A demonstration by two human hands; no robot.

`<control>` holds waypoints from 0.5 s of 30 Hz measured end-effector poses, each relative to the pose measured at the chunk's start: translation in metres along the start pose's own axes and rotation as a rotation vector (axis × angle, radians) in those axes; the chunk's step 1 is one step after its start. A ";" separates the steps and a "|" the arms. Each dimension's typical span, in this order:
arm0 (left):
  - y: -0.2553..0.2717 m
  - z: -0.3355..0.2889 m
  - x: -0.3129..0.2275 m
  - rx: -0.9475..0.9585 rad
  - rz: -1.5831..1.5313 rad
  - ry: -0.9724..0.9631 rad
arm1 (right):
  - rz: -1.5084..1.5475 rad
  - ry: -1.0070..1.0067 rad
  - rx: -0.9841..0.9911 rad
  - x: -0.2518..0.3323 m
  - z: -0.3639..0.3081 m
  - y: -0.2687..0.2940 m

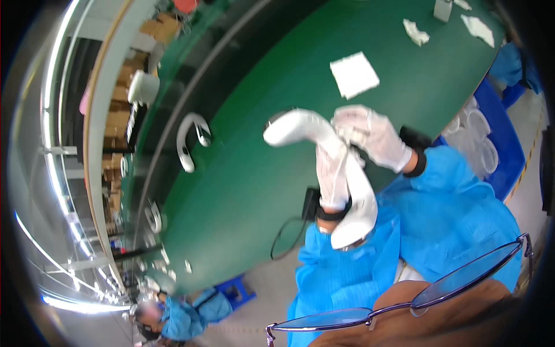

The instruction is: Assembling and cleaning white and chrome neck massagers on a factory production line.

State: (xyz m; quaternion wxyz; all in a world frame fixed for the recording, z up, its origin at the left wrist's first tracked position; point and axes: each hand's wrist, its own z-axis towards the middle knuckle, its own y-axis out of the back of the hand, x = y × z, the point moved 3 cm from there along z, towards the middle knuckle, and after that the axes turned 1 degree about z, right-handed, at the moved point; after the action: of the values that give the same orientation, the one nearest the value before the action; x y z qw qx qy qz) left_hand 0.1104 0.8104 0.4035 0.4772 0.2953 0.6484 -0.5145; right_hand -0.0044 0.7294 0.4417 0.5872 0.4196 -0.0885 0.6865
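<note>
A white, curved neck massager (359, 188) with dark or metallic ends is held above the green table (248, 173). My left hand (331, 176), in a white glove, is closed around its middle from behind, and the massager hides part of that hand. Against the same middle stretch, my right hand (373, 136), also gloved in white, has its fingers bunched together. Something small and white may be in those fingers, but I cannot make it out. Black bands circle both wrists, and a thin black cable (283, 237) loops beside the left one.
A white cloth (354, 75) lies on the table beyond my hands, with crumpled white pieces (416, 33) farther right. Another neck massager (188, 139) rests by the dark conveyor belt (165, 147). A blue bin (509, 144) holds clear plastic containers. Another person (191, 315) sits at lower left.
</note>
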 end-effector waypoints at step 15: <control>0.043 0.032 -0.009 0.066 -0.146 0.079 | -0.148 0.144 0.216 -0.034 -0.006 -0.004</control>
State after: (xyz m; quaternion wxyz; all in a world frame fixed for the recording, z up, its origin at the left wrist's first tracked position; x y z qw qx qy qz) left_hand 0.1615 0.7937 0.3951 0.4025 0.2829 0.6691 -0.5570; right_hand -0.0055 0.7092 0.4132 0.5926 0.4353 0.0593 0.6751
